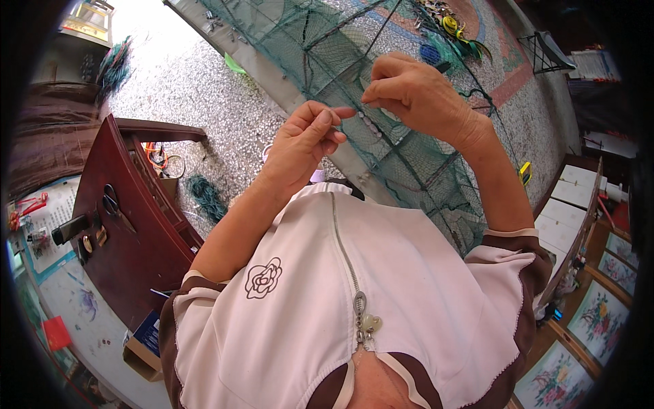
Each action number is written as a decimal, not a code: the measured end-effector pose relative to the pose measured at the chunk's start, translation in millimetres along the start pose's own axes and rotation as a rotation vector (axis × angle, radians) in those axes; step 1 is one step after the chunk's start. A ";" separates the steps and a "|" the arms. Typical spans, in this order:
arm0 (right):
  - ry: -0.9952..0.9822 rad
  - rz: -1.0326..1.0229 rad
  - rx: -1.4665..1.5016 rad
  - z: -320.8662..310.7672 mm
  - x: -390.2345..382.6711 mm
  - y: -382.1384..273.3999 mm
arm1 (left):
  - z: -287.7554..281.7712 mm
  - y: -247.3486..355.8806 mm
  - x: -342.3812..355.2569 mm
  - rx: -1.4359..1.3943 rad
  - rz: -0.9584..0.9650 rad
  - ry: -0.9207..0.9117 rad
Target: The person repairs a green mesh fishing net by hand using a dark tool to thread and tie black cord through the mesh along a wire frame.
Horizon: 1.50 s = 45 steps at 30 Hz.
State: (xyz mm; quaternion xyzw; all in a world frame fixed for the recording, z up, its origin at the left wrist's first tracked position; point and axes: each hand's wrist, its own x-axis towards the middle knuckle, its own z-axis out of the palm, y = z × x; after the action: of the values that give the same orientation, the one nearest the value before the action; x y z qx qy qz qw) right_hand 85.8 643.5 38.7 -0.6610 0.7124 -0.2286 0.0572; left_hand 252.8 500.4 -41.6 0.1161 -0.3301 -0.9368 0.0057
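Observation:
A green mesh net point(340, 61) with dark square frames stretches across in front of me, and both hands are raised over it. My left hand point(306, 136) is closed in a pinch, thumb against the fingers and index finger pointing toward the right hand. My right hand point(412, 99) bends over with thumb and fingers pinched together, a short gap from the left fingertip. Anything between either set of fingertips is too fine to make out. Behind the right knuckles shows a dark pointed tip point(443, 67); whether the hand holds it, I cannot tell.
On the left, a dark red wooden table point(109, 273) carries scissors point(117, 206). A bundle of dark green cord point(206, 198) lies on the speckled floor beside it. Yellow and black straps point(458, 33) are heaped at the far right. White boxes point(569, 198) stand at the right.

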 end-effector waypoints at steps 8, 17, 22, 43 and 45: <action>-0.007 0.091 0.141 6.5 7.5 -9.7 | -6.2 -2.8 1.0 -0.188 -0.073 0.043; 0.065 0.091 0.276 30.4 4.9 -13.9 | -7.4 -11.1 5.2 -0.257 -0.111 0.051; 0.253 -0.056 0.032 31.2 6.7 -25.1 | -2.7 -11.5 5.1 -0.094 -0.022 0.066; 0.847 -0.109 1.051 -48.3 32.5 -59.6 | 37.2 6.5 -6.8 1.016 0.470 -0.032; 0.783 -0.207 1.247 -62.3 26.1 -45.8 | 28.4 5.1 -1.7 0.843 0.443 -0.038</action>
State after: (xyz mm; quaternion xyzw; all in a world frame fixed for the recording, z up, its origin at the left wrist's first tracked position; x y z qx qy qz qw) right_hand 100.7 632.9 118.2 -0.4398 0.3525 -0.8137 0.1418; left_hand 247.9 514.1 -16.7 0.0179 -0.6984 -0.6993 0.1515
